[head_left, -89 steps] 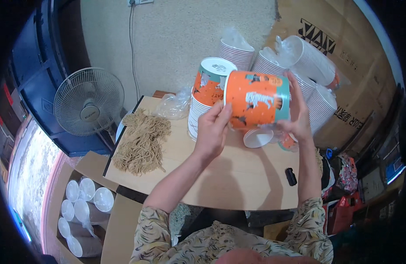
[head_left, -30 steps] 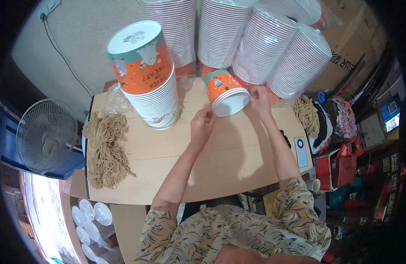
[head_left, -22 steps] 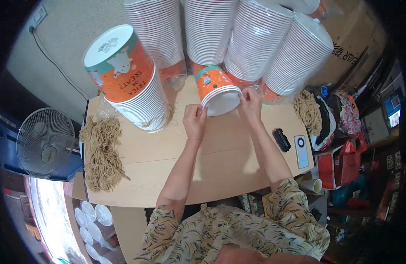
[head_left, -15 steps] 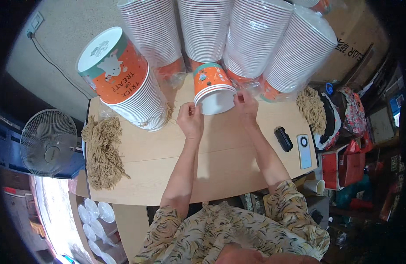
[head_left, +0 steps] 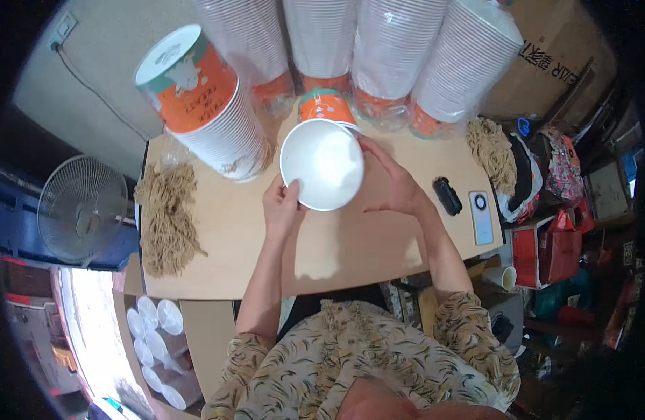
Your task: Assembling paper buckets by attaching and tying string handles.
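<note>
Tan table [head_left: 221,269], carton [head_left: 205,343] to L w/ wrapped cups [head_left: 170,316] inside. L hand [head_left: 282,208] clamps white-lined tub [head_left: 322,164] (bare inside) over tbl; R hand [head_left: 399,185], fingers spread, at tub's R side, contact unclear.

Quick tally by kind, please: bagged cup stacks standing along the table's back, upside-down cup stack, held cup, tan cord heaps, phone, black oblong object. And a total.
Bagged cup stacks: 4
Upside-down cup stack: 1
White-lined cup in the left hand: 1
Tan cord heaps: 2
Phone: 1
Black oblong object: 1
Total: 10
</note>
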### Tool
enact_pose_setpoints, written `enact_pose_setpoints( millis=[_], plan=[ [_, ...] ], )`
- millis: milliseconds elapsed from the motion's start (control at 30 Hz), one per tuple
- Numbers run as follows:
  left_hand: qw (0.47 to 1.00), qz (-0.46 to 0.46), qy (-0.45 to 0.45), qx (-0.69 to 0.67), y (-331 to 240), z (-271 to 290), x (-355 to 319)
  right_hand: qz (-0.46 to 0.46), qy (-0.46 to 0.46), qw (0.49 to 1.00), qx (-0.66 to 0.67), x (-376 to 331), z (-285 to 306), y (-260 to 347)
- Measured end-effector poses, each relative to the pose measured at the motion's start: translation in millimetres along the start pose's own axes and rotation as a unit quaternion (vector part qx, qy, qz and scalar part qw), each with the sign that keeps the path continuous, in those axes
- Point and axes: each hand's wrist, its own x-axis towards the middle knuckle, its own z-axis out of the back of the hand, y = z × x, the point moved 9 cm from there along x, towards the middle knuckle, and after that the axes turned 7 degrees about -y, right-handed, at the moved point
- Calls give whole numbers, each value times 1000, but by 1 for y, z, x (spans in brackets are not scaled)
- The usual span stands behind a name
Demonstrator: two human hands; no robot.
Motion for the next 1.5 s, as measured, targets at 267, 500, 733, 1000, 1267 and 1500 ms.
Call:
enact_pose_setpoints(
  millis=[267, 500, 733, 1000, 1267, 1500],
  plan=[
    [981, 181, 47, -56, 59, 57, -65, 42, 39, 992, -112, -55, -68, 0],
    [979, 203, 32, -21, 106, 100, -91, 8, 29, 982, -188, -76, -113, 13],
    [997, 5, 28, 70, 20, 131, -105, -13, 7, 962, -273, -82, -150, 21],
    [975, 91, 117, -167, 25, 128, -117, -26, -18, 958, -285, -88, -161, 21],
    [973, 110, 127, -161, 30, 132, -116, -22, -12, 959, -284, -85, -162, 21],
    [979, 98, 111, -143, 31, 131, -113, -50, 2, 944, -325, -85, -162, 20]
  ],
)
